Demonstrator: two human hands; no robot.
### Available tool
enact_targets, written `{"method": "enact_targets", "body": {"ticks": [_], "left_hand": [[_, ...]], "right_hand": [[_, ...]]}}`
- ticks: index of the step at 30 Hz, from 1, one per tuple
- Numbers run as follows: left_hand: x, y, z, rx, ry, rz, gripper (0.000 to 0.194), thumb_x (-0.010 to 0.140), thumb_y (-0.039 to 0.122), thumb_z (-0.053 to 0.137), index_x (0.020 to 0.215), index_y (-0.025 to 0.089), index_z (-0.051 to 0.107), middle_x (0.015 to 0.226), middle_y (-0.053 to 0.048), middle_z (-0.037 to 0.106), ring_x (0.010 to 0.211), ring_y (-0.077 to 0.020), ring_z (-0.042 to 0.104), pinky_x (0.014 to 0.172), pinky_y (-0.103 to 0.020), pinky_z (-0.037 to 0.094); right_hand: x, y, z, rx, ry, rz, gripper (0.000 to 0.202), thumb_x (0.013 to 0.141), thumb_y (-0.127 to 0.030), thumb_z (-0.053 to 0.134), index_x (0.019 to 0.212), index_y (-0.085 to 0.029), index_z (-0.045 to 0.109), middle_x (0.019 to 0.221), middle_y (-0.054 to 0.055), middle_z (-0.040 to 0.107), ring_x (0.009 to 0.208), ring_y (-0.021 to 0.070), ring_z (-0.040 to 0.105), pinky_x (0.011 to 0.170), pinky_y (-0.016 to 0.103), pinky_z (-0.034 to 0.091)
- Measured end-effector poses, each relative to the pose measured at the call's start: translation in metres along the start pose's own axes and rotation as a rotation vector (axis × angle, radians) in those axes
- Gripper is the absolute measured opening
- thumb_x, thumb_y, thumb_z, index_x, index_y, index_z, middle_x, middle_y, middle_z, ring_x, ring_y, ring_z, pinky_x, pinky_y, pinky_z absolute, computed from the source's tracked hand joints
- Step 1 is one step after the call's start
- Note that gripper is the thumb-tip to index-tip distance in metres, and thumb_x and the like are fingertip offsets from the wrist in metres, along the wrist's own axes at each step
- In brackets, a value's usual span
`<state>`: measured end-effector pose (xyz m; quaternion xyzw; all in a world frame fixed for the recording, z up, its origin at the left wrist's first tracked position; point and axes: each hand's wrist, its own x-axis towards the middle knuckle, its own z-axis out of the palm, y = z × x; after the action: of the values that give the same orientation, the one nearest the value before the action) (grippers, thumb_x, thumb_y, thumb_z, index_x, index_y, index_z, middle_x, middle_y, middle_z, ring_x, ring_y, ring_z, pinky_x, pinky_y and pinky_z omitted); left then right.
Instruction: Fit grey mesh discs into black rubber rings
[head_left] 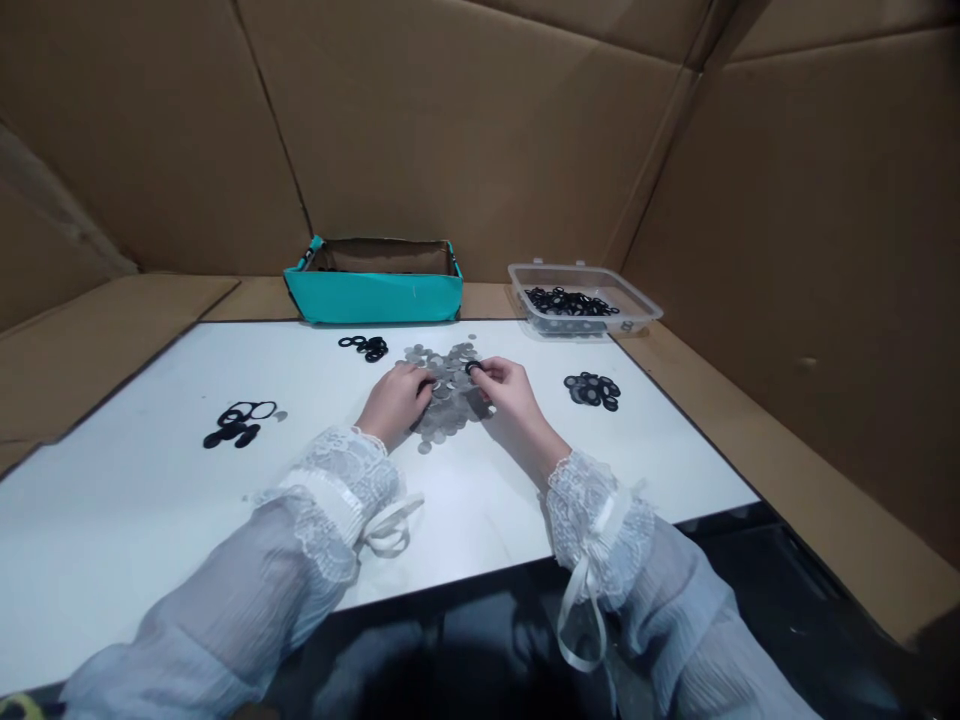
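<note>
Many small grey translucent discs (448,412) lie in a loose pile at the middle of the white board. At the pile's right edge, my right hand (506,385) pinches a small black ring (472,368) between thumb and fingertips. My left hand (399,400) rests at the pile's left side, fingers curled inward around something dark at the fingertips that is too small to make out. Loose white lace cuffs surround both wrists.
Behind the board stand a teal box (382,297) and a clear plastic container (637,312) holding black rings. Small clusters of black rings lie at back left (373,349), left (232,428) and right (592,390). Cardboard walls (480,140) enclose the board (480,520).
</note>
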<state>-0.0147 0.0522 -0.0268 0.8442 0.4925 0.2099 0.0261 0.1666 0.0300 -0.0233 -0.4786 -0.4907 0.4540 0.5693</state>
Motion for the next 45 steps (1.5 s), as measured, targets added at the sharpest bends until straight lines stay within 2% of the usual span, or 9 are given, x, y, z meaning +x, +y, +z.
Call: {"method": "enact_targets", "body": {"ticks": [8,13,18,21,27,33,38,40,45], "left_hand": [[0.002,0.001,0.001,-0.113,0.130,-0.079,0.025,0.083,0.026,0.043,0.088,0.016,0.065,0.090,-0.012,0.068,0.092,-0.0280,0.062,0.085,-0.039,0.048],[0.003,0.004,0.000,-0.471,0.187,-0.223,0.024,0.080,0.032,0.050,0.086,0.016,0.067,0.083,-0.009,0.071,0.078,-0.0231,0.065,0.078,-0.034,0.050],[0.000,0.017,-0.006,-0.750,0.205,-0.289,0.027,0.076,0.033,0.056,0.090,0.014,0.069,0.090,-0.011,0.073,0.083,-0.0236,0.067,0.078,-0.035,0.052],[-0.005,0.027,-0.009,-0.778,0.210,-0.256,0.029,0.078,0.033,0.055,0.094,0.014,0.070,0.095,-0.011,0.073,0.087,-0.0242,0.067,0.082,-0.036,0.051],[-0.010,0.033,-0.014,-0.714,0.195,-0.228,0.026,0.078,0.030,0.058,0.097,0.014,0.067,0.084,-0.008,0.072,0.077,-0.0218,0.066,0.072,-0.033,0.051],[-0.011,0.033,-0.019,-0.658,0.074,-0.241,0.021,0.074,0.028,0.058,0.088,0.017,0.070,0.066,-0.003,0.068,0.063,-0.0200,0.063,0.061,-0.031,0.050],[-0.010,0.034,-0.020,-0.740,0.022,-0.246,0.017,0.072,0.030,0.059,0.077,0.019,0.071,0.073,-0.005,0.073,0.066,-0.0208,0.065,0.060,-0.031,0.051],[-0.010,0.034,-0.019,-0.783,0.013,-0.274,0.016,0.071,0.031,0.060,0.075,0.019,0.070,0.072,-0.005,0.072,0.067,-0.0210,0.066,0.059,-0.031,0.051],[-0.009,0.033,-0.019,-0.885,0.020,-0.349,0.013,0.066,0.029,0.065,0.070,0.017,0.066,0.063,-0.004,0.067,0.063,-0.0203,0.063,0.056,-0.030,0.050]], "right_hand": [[-0.004,-0.004,-0.003,0.039,-0.004,0.032,0.033,0.059,-0.043,0.076,0.067,-0.015,0.060,0.058,0.000,0.059,0.047,0.0088,0.046,0.046,0.023,0.039],[-0.003,-0.005,-0.003,0.033,-0.007,0.051,0.036,0.054,-0.043,0.080,0.063,-0.015,0.060,0.055,0.000,0.058,0.046,0.0086,0.047,0.045,0.023,0.039],[-0.004,-0.006,0.001,0.027,-0.093,0.102,0.035,0.052,-0.041,0.081,0.061,-0.014,0.061,0.053,0.000,0.059,0.044,0.0082,0.049,0.045,0.023,0.039],[-0.006,-0.006,0.004,0.025,-0.161,0.126,0.034,0.053,-0.041,0.081,0.061,-0.014,0.062,0.052,0.000,0.059,0.045,0.0084,0.050,0.045,0.023,0.041],[-0.009,-0.005,0.007,0.037,-0.233,0.112,0.033,0.054,-0.039,0.081,0.065,-0.015,0.061,0.052,-0.002,0.057,0.046,0.0097,0.051,0.046,0.024,0.041],[-0.010,0.003,0.007,-0.059,-0.272,-0.016,0.022,0.066,-0.034,0.072,0.068,-0.016,0.059,0.051,-0.004,0.052,0.046,0.0085,0.048,0.044,0.021,0.036],[-0.012,0.002,0.008,-0.064,-0.331,0.118,0.015,0.070,-0.026,0.067,0.071,-0.018,0.054,0.057,-0.001,0.060,0.049,0.0107,0.057,0.046,0.021,0.043],[-0.013,0.000,0.009,-0.070,-0.333,0.145,0.013,0.069,-0.022,0.066,0.070,-0.018,0.053,0.057,-0.001,0.060,0.049,0.0107,0.057,0.047,0.022,0.044],[-0.016,-0.006,0.010,-0.094,-0.267,0.045,0.010,0.070,-0.020,0.062,0.067,-0.017,0.053,0.054,-0.005,0.052,0.049,0.0086,0.049,0.046,0.020,0.038]]}}
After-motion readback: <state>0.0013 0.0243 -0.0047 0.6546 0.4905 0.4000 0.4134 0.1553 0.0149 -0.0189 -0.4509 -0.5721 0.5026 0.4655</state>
